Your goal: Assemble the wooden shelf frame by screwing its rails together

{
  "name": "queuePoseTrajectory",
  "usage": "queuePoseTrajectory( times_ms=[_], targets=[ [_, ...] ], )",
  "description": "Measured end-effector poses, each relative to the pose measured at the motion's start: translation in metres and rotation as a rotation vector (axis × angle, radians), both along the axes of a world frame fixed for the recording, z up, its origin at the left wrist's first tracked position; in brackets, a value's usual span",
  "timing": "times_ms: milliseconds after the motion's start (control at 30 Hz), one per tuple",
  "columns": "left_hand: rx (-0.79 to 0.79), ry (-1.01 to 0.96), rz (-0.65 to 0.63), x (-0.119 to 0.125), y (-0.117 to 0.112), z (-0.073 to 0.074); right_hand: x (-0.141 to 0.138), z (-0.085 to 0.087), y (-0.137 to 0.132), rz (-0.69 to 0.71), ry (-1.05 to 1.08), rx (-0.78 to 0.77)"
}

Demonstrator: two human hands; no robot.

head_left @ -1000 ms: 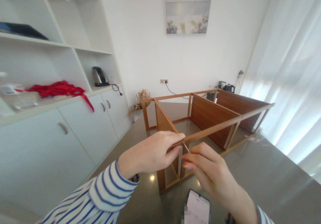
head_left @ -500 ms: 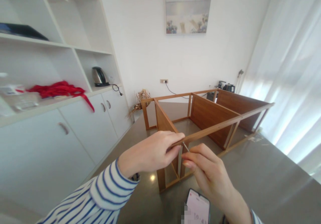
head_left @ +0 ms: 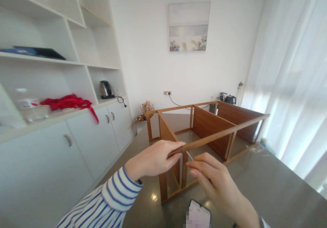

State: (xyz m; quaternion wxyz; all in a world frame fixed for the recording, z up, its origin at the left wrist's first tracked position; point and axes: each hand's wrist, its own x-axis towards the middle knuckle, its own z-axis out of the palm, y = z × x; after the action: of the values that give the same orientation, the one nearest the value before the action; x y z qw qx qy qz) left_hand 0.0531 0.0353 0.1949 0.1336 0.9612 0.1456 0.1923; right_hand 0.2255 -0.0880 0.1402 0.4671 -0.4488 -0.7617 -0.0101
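A brown wooden shelf frame (head_left: 212,119) lies on its side on the grey table (head_left: 276,190), with several panels and thin rails. My left hand (head_left: 155,160), in a blue-striped sleeve, is closed on the near end of the frame's top rail (head_left: 219,134). My right hand (head_left: 214,180) pinches a thin metal tool (head_left: 189,156), its tip at the rail's near end right beside my left fingers.
A phone (head_left: 199,217) lies on the table below my hands. White cabinets and shelves (head_left: 76,126) on the left hold a kettle (head_left: 105,89) and red cloth (head_left: 66,102). Another kettle (head_left: 230,99) stands at the back. Curtains (head_left: 293,85) hang on the right.
The view has tilted up and shifted slightly; both hands keep their grip at the rail's end, with my right hand sitting a little lower in the picture.
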Motion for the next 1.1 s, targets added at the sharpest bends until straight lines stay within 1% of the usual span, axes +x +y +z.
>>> queuePoseTrajectory(
  times_ms=[67,100,167,200,267,333,400,433,467,500,533,567,633,733,867,1100],
  targets=[
    [-0.033,-0.021,0.055,-0.003,-0.001,-0.001,0.003,-0.005,-0.007,-0.010,0.005,0.004],
    [-0.059,-0.041,0.092,-0.006,-0.002,-0.004,0.006,-0.010,-0.012,-0.024,0.009,0.002],
    [-0.127,-0.132,0.184,-0.016,-0.005,-0.016,0.015,-0.027,-0.020,-0.075,0.025,-0.019],
    [-0.163,-0.215,0.242,-0.021,-0.007,-0.026,0.021,-0.038,-0.025,-0.124,0.045,-0.037],
    [-0.238,-0.415,0.390,-0.033,-0.011,-0.056,0.035,-0.062,-0.034,-0.199,0.086,-0.087],
    [-0.370,-0.511,0.499,-0.042,-0.016,-0.093,0.048,-0.086,-0.042,-0.237,0.097,-0.142],
    [-0.483,-0.429,0.498,-0.044,-0.021,-0.129,0.055,-0.105,-0.049,-0.265,0.110,-0.201],
    [-0.509,-0.338,0.482,-0.044,-0.024,-0.144,0.056,-0.112,-0.052,-0.277,0.120,-0.226],
    [-0.507,-0.272,0.469,-0.042,-0.026,-0.157,0.056,-0.117,-0.054,-0.292,0.134,-0.247],
    [-0.504,-0.226,0.458,-0.039,-0.027,-0.167,0.054,-0.121,-0.057,-0.308,0.152,-0.262],
    [-0.492,-0.207,0.478,-0.036,-0.028,-0.175,0.052,-0.124,-0.058,-0.325,0.173,-0.267],
    [-0.480,-0.199,0.504,-0.034,-0.028,-0.181,0.049,-0.126,-0.060,-0.341,0.194,-0.271],
    [-0.484,-0.178,0.541,-0.030,-0.026,-0.188,0.044,-0.130,-0.062,-0.368,0.239,-0.278],
    [-0.531,-0.148,0.531,-0.029,-0.023,-0.193,0.040,-0.137,-0.064,-0.374,0.295,-0.309],
    [-0.572,-0.129,0.500,-0.031,-0.024,-0.194,0.037,-0.139,-0.063,-0.384,0.342,-0.352],
    [-0.637,-0.125,0.463,-0.023,-0.035,-0.190,0.027,-0.131,-0.063,-0.366,0.370,-0.428]
  ],
)
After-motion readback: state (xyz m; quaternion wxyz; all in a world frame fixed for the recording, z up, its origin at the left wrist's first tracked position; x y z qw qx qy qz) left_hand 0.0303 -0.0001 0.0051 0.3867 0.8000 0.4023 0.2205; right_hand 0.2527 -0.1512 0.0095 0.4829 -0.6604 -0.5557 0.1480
